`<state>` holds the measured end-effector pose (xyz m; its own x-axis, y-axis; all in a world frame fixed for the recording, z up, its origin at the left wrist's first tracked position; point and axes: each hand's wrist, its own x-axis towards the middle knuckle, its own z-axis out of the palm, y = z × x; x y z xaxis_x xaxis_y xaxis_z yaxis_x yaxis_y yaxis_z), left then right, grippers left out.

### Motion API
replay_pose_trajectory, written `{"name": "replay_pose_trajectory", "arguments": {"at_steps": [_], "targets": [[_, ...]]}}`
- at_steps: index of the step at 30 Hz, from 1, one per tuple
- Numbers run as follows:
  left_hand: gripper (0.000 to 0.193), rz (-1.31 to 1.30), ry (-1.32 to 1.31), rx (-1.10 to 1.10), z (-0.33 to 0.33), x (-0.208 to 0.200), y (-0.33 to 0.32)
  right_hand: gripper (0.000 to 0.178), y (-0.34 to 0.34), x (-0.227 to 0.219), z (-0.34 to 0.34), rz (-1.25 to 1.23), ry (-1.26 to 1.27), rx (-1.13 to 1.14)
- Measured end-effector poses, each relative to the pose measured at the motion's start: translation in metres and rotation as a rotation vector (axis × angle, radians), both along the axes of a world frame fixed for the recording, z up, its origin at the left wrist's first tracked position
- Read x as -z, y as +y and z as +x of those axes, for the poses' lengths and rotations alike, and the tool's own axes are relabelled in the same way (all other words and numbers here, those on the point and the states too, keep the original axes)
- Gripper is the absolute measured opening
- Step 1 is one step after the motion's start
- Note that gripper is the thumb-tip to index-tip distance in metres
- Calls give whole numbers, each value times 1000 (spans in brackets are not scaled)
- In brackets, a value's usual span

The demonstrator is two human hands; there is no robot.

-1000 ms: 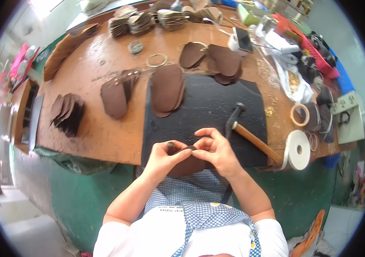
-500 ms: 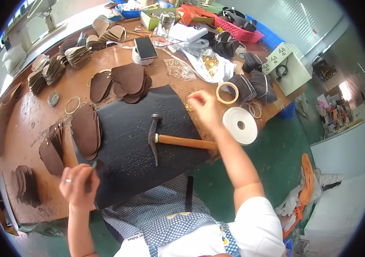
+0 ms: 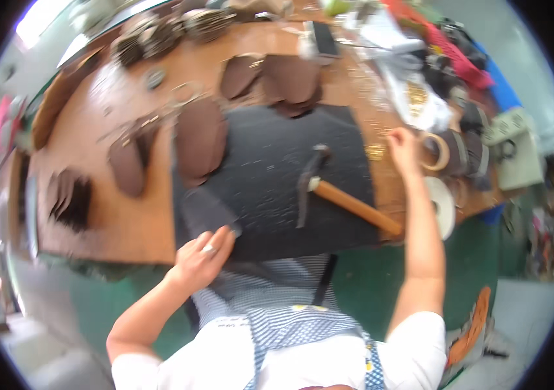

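My left hand (image 3: 204, 259) is closed on the edge of a dark, flat leather piece (image 3: 204, 209), which lies over the near left part of a black pitted mat (image 3: 264, 146). My right hand (image 3: 405, 151) has its fingers pinched together just right of a small heap of gold-coloured metal bits (image 3: 376, 152); whatever they hold is too small and blurred to make out. Between the hands a hammer (image 3: 355, 205) rests on the mat, its wooden handle angled toward the near right. Brown rounded leather pieces (image 3: 200, 140) are stacked at the mat's left edge.
More brown stacks (image 3: 293, 78) sit beyond the mat and to the left. A tape roll (image 3: 438, 151), a white roll (image 3: 444, 207) and a white bag (image 3: 428, 117) with gold bits stand right of my right hand. A phone (image 3: 324, 39) lies farther back.
The view has swung, shifting the whole table. My left hand has come over the mat's near edge, and the leather piece now lies flatter. My right hand stays by the gold bits, fingers more closed.
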<state>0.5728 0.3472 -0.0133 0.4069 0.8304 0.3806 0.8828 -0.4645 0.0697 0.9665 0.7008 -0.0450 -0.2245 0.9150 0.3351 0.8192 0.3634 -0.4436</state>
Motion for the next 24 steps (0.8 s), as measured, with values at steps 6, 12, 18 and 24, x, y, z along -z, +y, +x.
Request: {"name": "replay_pose_trajectory", "arguments": {"at_steps": [6,12,18,24], "targets": [[63,-46,-42,-134,19,6,-13,4,2,-10,3,160,-134,-39],[66,-126,-11,-177,17,1,-25,7,-127,-93,-134,-476,577,-366],[67,-183,104,-239,23,1,-32,9,-208,-69,-200,-973,564,-722],[70,-219,245,-259,29,1,-34,11,-216,-53,-214,-791,411,-840]]}}
